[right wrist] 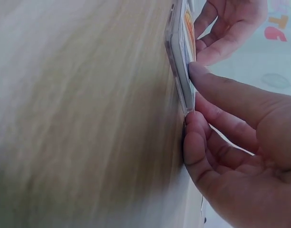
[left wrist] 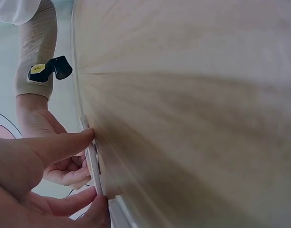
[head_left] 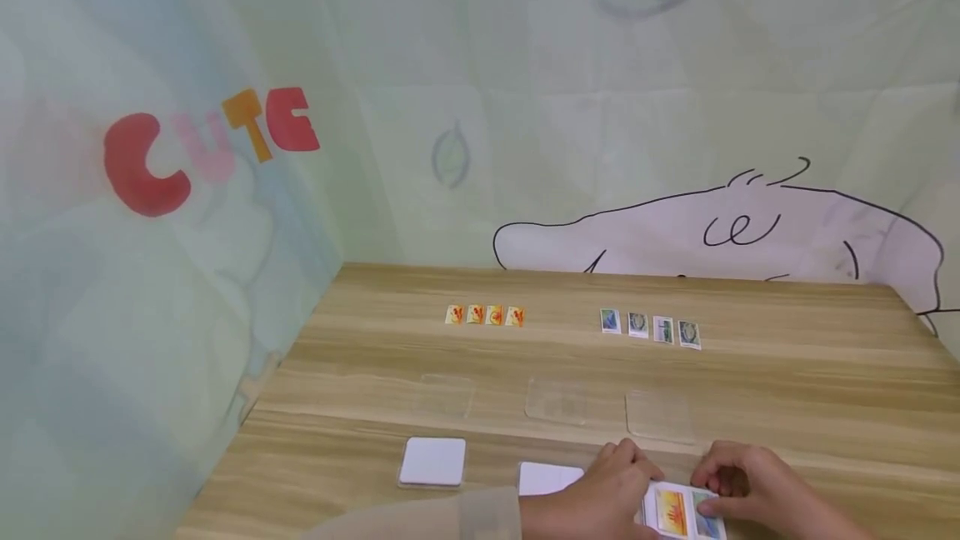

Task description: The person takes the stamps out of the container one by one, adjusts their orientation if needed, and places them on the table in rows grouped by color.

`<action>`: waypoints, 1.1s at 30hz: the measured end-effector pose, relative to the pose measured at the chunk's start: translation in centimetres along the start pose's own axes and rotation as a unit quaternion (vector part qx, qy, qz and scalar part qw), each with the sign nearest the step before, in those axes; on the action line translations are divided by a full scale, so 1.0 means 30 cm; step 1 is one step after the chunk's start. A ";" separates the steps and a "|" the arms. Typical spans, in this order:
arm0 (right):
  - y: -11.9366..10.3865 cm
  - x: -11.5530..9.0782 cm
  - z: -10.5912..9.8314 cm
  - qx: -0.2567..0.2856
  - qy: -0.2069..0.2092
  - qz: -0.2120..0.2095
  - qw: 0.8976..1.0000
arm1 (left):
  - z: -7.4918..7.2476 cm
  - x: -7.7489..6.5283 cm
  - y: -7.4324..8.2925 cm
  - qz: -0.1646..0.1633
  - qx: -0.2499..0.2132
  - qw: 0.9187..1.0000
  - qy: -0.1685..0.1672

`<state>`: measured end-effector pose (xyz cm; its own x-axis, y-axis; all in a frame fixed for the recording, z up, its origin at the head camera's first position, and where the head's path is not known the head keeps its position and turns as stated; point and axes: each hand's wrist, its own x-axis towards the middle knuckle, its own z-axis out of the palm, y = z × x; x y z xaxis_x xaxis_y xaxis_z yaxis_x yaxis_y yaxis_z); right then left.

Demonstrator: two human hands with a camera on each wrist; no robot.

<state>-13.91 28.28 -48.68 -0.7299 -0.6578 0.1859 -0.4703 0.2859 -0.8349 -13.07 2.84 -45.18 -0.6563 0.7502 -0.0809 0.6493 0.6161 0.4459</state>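
Note:
A white square piece in a clear case (head_left: 651, 515) lies low on the table, with an orange picture (head_left: 672, 512) and a blue-green picture (head_left: 706, 517) on its top. My left hand (head_left: 600, 494) holds it by its edges, thumb (left wrist: 79, 141) on one side and fingers on the other. My right hand (head_left: 757, 486) pinches its far edge. The right thumb (right wrist: 207, 78) rests on the blue-green picture, and curled fingers (right wrist: 195, 142) touch the case's corner (right wrist: 188, 107). Beside the left hand lies another white square (head_left: 550, 477), partly hidden by it.
A third white square (head_left: 432, 462) lies farther left. Clear square covers (head_left: 442, 396), (head_left: 556, 401), (head_left: 660, 417) form a row beyond. Small orange pictures (head_left: 493, 315) and blue-green pictures (head_left: 638, 324) sit at the back. A printed cloth wall (head_left: 420, 215) borders the table.

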 end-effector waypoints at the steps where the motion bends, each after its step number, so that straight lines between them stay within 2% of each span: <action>1: 0.000 0.001 0.001 -0.006 0.003 -0.005 1.000 | -0.001 0.001 0.000 0.000 0.001 1.000 0.000; 9: 0.000 0.002 0.007 -0.024 0.013 -0.031 0.999 | 0.000 0.001 -0.001 0.000 0.006 1.000 0.003; 16: -0.012 -0.001 0.004 -0.004 0.005 0.011 1.000 | 0.000 -0.001 -0.001 0.005 0.012 1.000 0.007; 19: -0.013 0.001 0.002 -0.016 0.010 0.017 1.000 | 0.002 0.000 0.000 0.001 0.011 1.000 0.004; 33: -0.008 0.006 -0.003 -0.023 0.009 0.018 1.000 | -0.005 0.000 0.001 0.004 0.008 1.000 0.004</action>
<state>-13.96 28.16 -48.40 -0.7548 -0.6346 0.1662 -0.4662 0.3406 -0.8165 -13.10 2.84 -45.03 -0.6546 0.7528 -0.0700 0.6603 0.6143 0.4321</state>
